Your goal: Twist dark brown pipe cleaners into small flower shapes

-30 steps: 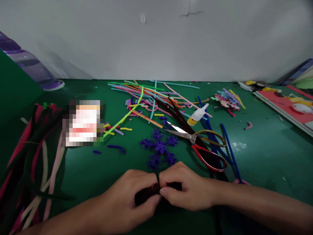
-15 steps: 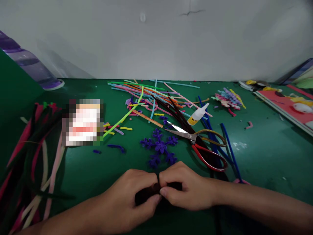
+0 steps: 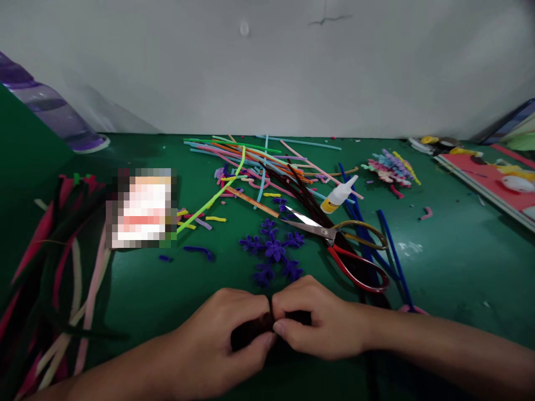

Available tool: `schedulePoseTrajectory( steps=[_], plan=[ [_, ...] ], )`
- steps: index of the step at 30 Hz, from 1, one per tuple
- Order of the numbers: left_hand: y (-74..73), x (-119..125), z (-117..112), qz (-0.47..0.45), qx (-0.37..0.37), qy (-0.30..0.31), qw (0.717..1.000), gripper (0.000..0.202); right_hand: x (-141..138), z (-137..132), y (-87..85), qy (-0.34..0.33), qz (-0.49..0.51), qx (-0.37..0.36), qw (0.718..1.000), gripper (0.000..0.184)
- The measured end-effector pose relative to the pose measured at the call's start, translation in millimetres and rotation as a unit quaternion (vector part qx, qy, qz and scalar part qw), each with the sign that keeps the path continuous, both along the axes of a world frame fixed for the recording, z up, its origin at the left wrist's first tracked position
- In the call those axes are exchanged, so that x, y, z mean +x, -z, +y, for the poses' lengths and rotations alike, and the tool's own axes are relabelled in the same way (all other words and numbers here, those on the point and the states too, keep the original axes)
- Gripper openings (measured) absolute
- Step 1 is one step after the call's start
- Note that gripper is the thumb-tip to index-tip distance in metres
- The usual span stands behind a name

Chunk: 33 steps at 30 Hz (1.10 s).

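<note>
The left hand [image 3: 213,331] and right hand [image 3: 321,317] meet at the lower centre, thumbs and fingers curled inward with their tips brought together. Whether either grip pinches anything cannot be told, since the space between the fingertips is dark and partly hidden. Just beyond the knuckles, flat on the green tabletop [image 3: 451,267], lies a fuzzy purple snowflake [image 3: 275,250] with branched arms around a flower-shaped centre. To its right rests a pair of scissors [image 3: 330,236], blades parted and pointing left, with one handle loop red and the other brass-coloured; the scissors lie across dark stems [image 3: 307,199]. Near them are blue stems [image 3: 390,245] and a white glue bottle [image 3: 336,195] with a yellow label, its nozzle directed up and to the right. Left of the snowflake are two purple offcuts [image 3: 199,252]. Farther back, thin stems of many colours [image 3: 251,161] form a loose heap, with a multicoloured fuzzy cluster [image 3: 388,168] well to its right. At the left edge are a bundle of thick stems [image 3: 45,234], a pixelated rectangle [image 3: 142,209] and a purple-tinted clear bottle [image 3: 54,108]; at the right edge, a red panel [image 3: 474,177]. A pale wall [image 3: 188,67] closes the rear.
</note>
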<state>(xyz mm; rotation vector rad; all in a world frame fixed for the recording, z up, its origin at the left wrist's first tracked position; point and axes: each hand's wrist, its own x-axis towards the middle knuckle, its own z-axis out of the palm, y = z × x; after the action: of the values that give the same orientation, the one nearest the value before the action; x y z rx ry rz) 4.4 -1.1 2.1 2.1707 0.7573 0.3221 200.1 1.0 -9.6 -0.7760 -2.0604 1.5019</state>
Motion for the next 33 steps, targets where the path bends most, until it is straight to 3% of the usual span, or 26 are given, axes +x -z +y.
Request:
schedulePoseTrajectory(
  steps=[33],
  plan=[
    [-0.3, 0.1, -0.4, -0.002, -0.007, 0.001, 1.000, 0.010, 0.5, -0.5, 0.6, -0.007, -0.014, 0.009, 1.000, 0.016]
  ],
)
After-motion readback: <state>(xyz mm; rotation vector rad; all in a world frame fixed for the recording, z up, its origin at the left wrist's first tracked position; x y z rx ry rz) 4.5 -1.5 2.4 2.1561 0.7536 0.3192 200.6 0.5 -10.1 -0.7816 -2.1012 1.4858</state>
